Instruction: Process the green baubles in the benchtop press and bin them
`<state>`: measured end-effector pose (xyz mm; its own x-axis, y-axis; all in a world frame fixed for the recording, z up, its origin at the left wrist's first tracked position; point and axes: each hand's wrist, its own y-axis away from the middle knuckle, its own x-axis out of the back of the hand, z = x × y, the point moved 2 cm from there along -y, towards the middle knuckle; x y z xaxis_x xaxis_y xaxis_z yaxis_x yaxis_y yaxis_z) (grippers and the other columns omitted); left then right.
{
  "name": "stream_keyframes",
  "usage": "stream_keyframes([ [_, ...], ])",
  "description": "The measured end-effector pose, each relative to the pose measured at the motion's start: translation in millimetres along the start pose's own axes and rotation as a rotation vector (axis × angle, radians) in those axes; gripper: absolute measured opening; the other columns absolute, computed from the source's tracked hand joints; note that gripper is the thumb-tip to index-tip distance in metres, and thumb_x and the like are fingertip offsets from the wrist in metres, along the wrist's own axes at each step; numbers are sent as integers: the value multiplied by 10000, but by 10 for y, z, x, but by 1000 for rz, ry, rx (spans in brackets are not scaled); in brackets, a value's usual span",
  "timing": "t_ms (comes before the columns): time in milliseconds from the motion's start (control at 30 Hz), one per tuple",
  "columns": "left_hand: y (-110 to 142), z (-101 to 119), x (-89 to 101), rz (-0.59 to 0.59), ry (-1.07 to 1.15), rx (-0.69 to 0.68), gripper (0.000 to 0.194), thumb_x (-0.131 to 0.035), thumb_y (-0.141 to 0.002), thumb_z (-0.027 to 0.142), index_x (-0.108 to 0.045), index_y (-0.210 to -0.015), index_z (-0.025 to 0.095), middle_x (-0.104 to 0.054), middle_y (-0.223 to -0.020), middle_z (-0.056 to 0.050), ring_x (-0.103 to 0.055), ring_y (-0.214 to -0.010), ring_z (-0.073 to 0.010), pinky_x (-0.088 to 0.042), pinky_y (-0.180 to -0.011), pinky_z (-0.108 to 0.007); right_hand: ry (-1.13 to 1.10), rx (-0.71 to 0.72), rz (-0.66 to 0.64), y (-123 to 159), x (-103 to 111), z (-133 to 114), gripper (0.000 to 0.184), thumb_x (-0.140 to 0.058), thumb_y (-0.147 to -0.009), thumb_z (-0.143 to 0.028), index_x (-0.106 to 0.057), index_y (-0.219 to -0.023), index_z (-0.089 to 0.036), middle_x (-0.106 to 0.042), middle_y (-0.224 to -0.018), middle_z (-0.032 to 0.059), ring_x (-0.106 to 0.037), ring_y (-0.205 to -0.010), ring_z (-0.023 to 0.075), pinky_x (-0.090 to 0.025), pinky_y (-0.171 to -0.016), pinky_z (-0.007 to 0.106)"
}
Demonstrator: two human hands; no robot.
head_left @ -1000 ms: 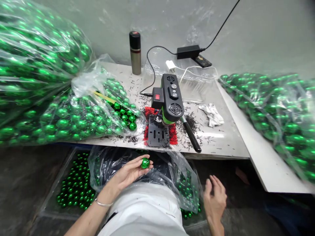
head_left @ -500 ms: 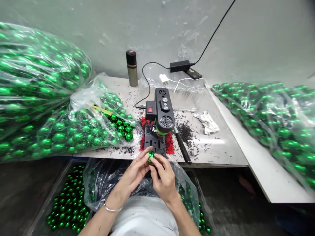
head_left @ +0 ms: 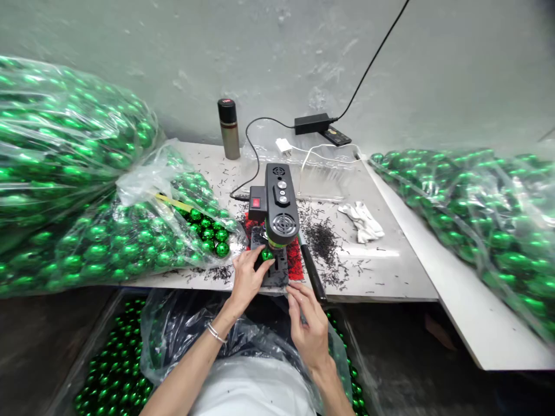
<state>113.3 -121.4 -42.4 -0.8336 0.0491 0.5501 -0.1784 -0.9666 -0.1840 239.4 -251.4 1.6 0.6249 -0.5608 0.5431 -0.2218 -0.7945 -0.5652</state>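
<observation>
Left hand [head_left: 248, 278] pinches a green ball [head_left: 266, 254] at the black machine [head_left: 281, 199] | right hand [head_left: 310, 326], loosely curled, near the black handle [head_left: 313, 271] | I see a crumpled white glove [head_left: 364, 224] lying beyond

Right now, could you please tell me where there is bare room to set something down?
The white board looks bare along its strip beside the right bag. The table has a lightly littered patch between the glove and its front edge. It is crowded around the machine: left hand and ball in front, scraps right, bagged balls left.
</observation>
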Motion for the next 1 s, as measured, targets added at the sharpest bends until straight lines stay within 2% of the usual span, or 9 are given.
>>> stream_keyframes([
  [200, -18, -42, -47, 38, -109, -207, 291, -688, -891, 348, -688, -1148, 212, -728, -1132, -99, -636, -1069, -266, -389, -1020, -452, -19, 60, 96, -180, 114, -9, 386, -525, -911, -75, -587, -1275, -189, -679, -1141, 129, -684, -1060, 206, -631, -809, 333],
  [333, -27, -48, -47, -3, -109, -240, 292, -708, -876, 353, -695, -1134, 217, -728, -1133, -88, -629, -1089, -268, -366, -1055, -473, -33, 231, 269, -519, 250, -122, 523, -625, -910, -301, -491, -1398, -170, -615, -1244, 167, -639, -1131, 253, -635, -779, 369],
  [467, -35, -45, -30, -59, -99, -226, 289, -685, -892, 359, -692, -1153, 235, -728, -1133, -74, -618, -1097, -262, -356, -1070, -488, -79, 459, 260, -798, 291, -284, 347, -547, -957, -371, -619, -1197, -131, -688, -1056, 131, -675, -1010, 219, -605, -753, 337],
  [533, -38, -51, -26, -73, -89, -218, 291, -681, -894, 362, -688, -1158, 239, -728, -1135, -73, -616, -1096, -262, -349, -1074, -496, -139, 467, 206, -855, 226, -305, 208, -493, -981, -292, -638, -988, -142, -695, -880, 87, -681, -855, 180, -552, -659, 302],
  [633, -37, -58, -31, -74, -75, -213, 298, -702, -878, 370, -688, -1145, 238, -730, -1125, -75, -618, -1086, -265, -342, -1076, -504, -146, 443, 243, -806, 55, -220, 257, -429, -986, -208, -544, -758, -179, -615, -698, 33, -572, -638, 132, -423, -558, 287],
  [700, -35, -55, -37, -70, -76, -207, 298, -710, -871, 375, -690, -1137, 241, -731, -1111, -75, -619, -1080, -266, -341, -1077, -503, -106, 455, 283, -714, -78, -109, 305, -393, -996, -226, -490, -709, -196, -583, -682, 25, -490, -585, 117, -377, -538, 287],
  [767, -33, -45, -42, -70, -77, -203, 297, -712, -870, 375, -689, -1135, 243, -733, -1096, -70, -620, -1074, -262, -340, -1077, -498, -69, 498, 315, -617, -194, 5, 326, -370, -1008, -232, -453, -694, -210, -554, -670, 7, -470, -573, 107, -403, -564, 289],
  [900, -31, -31, -44, -74, -62, -205, 293, -719, -867, 354, -687, -1134, 237, -735, -1090, -64, -625, -1061, -256, -336, -1076, -491, -44, 507, 379, -512, -336, 162, 342, -346, -1027, -234, -422, -695, -220, -532, -676, -17, -485, -562, 86, -475, -652, 295],
  [1000, -28, -40, -43, -74, -47, -207, 302, -723, -864, 346, -685, -1141, 233, -733, -1118, -69, -623, -1079, -260, -331, -1079, -496, -99, 508, 416, -507, -383, 199, 353, -321, -1035, -245, -414, -695, -220, -520, -690, -15, -531, -583, 89, -473, -608, 282],
])
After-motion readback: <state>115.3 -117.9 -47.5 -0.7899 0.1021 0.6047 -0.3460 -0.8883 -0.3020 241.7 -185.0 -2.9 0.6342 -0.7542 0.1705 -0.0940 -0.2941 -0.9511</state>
